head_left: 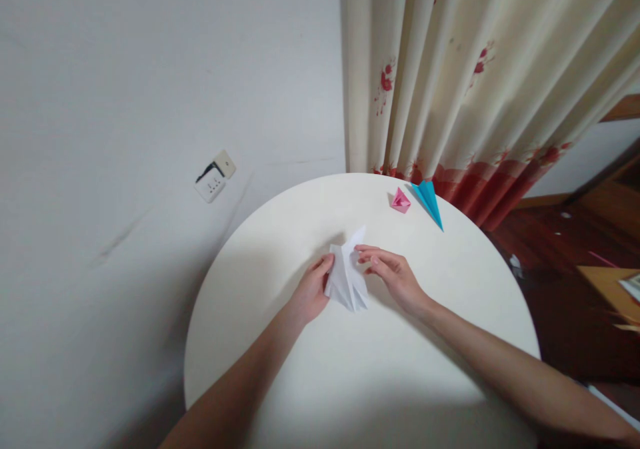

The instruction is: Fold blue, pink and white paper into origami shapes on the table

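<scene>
Your left hand (309, 293) and right hand (393, 272) pinch the white folded paper (349, 277). Pull too hard and it might tear.

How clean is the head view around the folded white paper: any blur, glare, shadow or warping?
Head view: folded white paper reasonably sharp between left hand and right hand; soft shadows under both forearms on the round white table, no glare; wide-angle bending at the edges.

White folded paper (347, 277), multi-creased, flaps splayed up at 12 o'clock, narrow tip at 6; lies mid round table, pinched both sides.
</scene>
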{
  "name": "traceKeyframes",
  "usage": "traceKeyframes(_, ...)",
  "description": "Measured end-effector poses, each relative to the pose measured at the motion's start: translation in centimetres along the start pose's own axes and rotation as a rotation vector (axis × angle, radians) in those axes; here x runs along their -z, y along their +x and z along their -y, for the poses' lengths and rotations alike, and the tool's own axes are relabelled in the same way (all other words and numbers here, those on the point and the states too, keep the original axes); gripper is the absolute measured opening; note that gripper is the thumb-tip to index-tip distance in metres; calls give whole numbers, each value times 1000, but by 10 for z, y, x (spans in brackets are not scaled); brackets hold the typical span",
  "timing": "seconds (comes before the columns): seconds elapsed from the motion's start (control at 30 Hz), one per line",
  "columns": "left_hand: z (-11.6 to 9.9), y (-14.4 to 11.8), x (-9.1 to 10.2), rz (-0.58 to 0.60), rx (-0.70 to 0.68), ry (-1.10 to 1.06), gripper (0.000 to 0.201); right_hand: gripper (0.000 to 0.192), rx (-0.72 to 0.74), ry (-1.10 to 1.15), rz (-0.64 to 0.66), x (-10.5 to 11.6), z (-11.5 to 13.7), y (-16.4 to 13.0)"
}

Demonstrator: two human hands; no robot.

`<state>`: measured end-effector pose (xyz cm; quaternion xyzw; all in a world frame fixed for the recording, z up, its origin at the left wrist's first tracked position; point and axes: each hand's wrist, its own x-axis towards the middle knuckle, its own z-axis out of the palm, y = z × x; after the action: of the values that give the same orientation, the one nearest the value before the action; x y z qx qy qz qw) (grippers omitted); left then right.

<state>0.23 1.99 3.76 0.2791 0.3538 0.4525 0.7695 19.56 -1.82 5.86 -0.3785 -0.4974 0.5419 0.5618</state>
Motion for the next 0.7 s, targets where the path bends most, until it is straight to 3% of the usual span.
traceKeyframes(0.23,-1,-5,-4,26,-3,60,27,30,-212,245,98,2,-3,0)
traceKeyframes(0.4,4,-5,-2,-30,-70,179,34,30,-246,361,156,0,1,-2)
traceKeyframes(0.5,6,-3,1,-91,-183,273,35,30,-218,311,81,0,3,-1)
traceKeyframes(0.6,5,-1,4,-186,-385,425,29,30,-172,194,-62,2,-1,0)
traceKeyframes(0.7,0,-2,5,-264,-564,563,22,35,-123,35,-124,3,-7,3)
